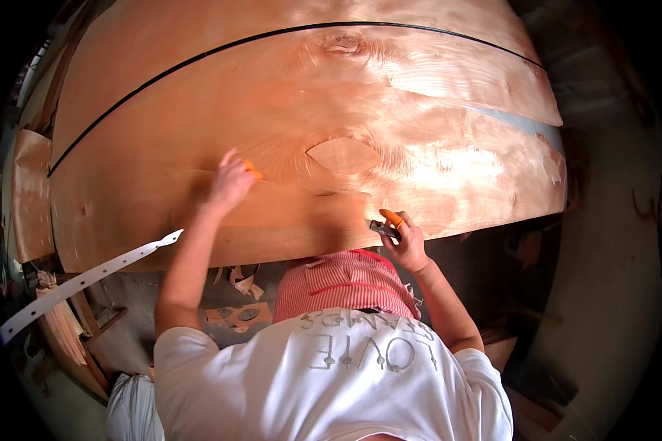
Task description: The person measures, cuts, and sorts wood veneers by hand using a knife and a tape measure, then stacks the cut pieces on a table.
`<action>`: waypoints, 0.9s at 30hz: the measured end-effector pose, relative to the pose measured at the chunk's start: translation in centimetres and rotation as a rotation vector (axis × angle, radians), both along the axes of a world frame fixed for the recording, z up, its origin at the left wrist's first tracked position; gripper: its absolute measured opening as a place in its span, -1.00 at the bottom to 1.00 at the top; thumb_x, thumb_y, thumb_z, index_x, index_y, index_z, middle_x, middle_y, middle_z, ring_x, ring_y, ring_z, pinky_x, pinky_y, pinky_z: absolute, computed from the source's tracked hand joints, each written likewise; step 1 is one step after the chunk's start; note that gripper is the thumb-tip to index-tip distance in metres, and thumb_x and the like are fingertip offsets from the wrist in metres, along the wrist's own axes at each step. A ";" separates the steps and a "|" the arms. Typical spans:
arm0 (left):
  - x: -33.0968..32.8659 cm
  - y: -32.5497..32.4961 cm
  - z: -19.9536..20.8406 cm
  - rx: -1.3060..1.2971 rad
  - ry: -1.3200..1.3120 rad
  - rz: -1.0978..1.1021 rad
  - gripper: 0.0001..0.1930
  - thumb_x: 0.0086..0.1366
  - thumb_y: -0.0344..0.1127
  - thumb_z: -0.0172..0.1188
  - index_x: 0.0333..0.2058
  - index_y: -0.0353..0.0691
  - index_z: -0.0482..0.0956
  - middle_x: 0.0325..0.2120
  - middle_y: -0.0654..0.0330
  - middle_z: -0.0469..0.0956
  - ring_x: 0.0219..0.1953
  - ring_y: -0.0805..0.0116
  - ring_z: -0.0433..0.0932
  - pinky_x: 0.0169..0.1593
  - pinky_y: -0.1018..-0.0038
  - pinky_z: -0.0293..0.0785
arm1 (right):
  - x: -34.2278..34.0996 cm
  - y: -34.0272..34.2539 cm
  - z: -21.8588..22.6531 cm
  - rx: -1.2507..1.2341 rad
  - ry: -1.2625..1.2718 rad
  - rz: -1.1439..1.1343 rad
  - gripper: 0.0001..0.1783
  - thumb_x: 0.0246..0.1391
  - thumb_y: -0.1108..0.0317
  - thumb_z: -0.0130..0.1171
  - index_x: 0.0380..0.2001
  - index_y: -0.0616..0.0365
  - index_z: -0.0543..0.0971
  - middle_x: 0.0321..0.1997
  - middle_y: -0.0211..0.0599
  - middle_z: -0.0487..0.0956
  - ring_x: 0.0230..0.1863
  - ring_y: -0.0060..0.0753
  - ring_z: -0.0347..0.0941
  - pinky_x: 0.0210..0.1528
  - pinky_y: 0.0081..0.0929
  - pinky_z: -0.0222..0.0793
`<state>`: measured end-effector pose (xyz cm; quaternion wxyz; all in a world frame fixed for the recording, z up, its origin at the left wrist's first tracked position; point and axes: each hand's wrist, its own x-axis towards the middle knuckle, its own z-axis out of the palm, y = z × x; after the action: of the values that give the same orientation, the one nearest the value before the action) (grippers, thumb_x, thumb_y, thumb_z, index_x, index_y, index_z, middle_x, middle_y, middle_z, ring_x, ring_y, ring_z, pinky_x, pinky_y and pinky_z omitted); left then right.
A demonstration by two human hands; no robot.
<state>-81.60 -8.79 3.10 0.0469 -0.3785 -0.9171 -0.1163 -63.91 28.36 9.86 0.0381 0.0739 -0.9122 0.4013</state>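
Observation:
A broad, thin sheet of wood veneer (272, 140) lies before me, with knots and an eye-shaped patch (343, 156) in its middle. My left hand (232, 181) is over the sheet, left of the patch, its fingers partly spread and slightly blurred. An orange finger cover (252, 170) shows on it. Close to the sheet's near edge, my right hand (407, 242) grips a short dark hand tool (385, 231) with its tip pointing left at the veneer. Another orange cover (392, 217) is on a finger there. The tool's exact kind is unclear.
A black cord (272, 34) arches across the veneer's far part. A long split (518, 120) opens at the right. On the left, a white perforated strip (88, 279) slants toward the sheet. Veneer scraps (244, 281) lie below the near edge, beside my striped red apron (338, 283).

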 end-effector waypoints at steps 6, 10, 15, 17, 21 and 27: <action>-4.6 -12.0 1.1 -0.212 0.143 0.382 -0.88 0.06 -0.32 0.13 -0.37 -0.06 0.54 -0.34 0.23 0.46 -0.19 0.29 0.41 0.14 0.15 0.12 | -3.6 -5.8 2.9 -0.348 -0.291 0.079 -0.67 0.02 0.51 0.01 -0.09 0.15 0.45 -0.68 -0.29 0.42 -0.60 -0.54 0.37 -0.48 -0.57 0.31; -5.1 -13.8 -0.1 -0.121 0.185 0.706 -0.53 0.03 -0.15 0.20 -0.06 -0.10 0.39 -0.15 0.07 0.42 -0.08 0.14 0.38 0.11 0.14 0.13 | -10.1 -13.4 11.0 -0.478 -0.022 0.303 -0.75 0.09 0.47 -0.03 -0.14 0.19 0.47 -0.56 -0.34 0.41 -0.56 -0.60 0.30 -0.48 -0.63 0.24; -0.9 -16.3 -0.1 0.219 0.019 0.854 -0.47 0.04 -0.13 0.20 0.00 -0.13 0.33 -0.11 0.01 0.39 -0.06 0.07 0.37 0.04 0.18 0.20 | -11.2 -26.0 24.2 -0.776 0.077 0.819 -0.69 0.07 0.36 0.08 -0.11 0.23 0.42 -0.33 -0.45 0.46 -0.41 -0.69 0.28 -0.39 -0.72 0.23; 1.0 -16.6 0.1 0.327 0.000 0.903 -0.48 0.05 -0.14 0.19 -0.01 -0.14 0.33 -0.11 0.00 0.39 -0.07 0.05 0.37 0.02 0.20 0.23 | -10.3 -29.1 25.3 -1.074 0.077 0.910 -0.69 0.05 0.38 0.10 -0.12 0.25 0.42 -0.35 -0.45 0.51 -0.36 -0.67 0.35 -0.24 -0.70 0.28; 5.5 -18.1 0.7 0.410 -0.011 0.977 -0.50 0.06 -0.15 0.18 -0.02 -0.16 0.34 -0.11 -0.01 0.39 -0.08 0.02 0.37 -0.02 0.25 0.29 | -9.0 -27.4 25.3 -1.121 -0.174 0.734 -0.79 0.09 0.34 0.06 -0.29 0.27 0.49 -0.39 -0.32 0.56 -0.39 -0.62 0.44 -0.32 -0.66 0.35; 10.4 -19.5 0.4 0.477 -0.060 0.974 -0.58 0.07 -0.17 0.18 -0.09 -0.18 0.42 -0.15 -0.02 0.42 -0.05 0.06 0.36 -0.02 0.32 0.30 | -9.8 -24.2 25.7 -0.892 -0.071 0.706 -0.84 0.10 0.38 0.03 -0.37 0.27 0.51 -0.54 -0.44 0.54 -0.52 -0.80 0.35 -0.52 -0.81 0.22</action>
<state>-71.17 -28.28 3.47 0.1536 0.1151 -0.9355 -0.2966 -73.75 4.16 35.54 -0.1016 0.3374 -0.5751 0.7383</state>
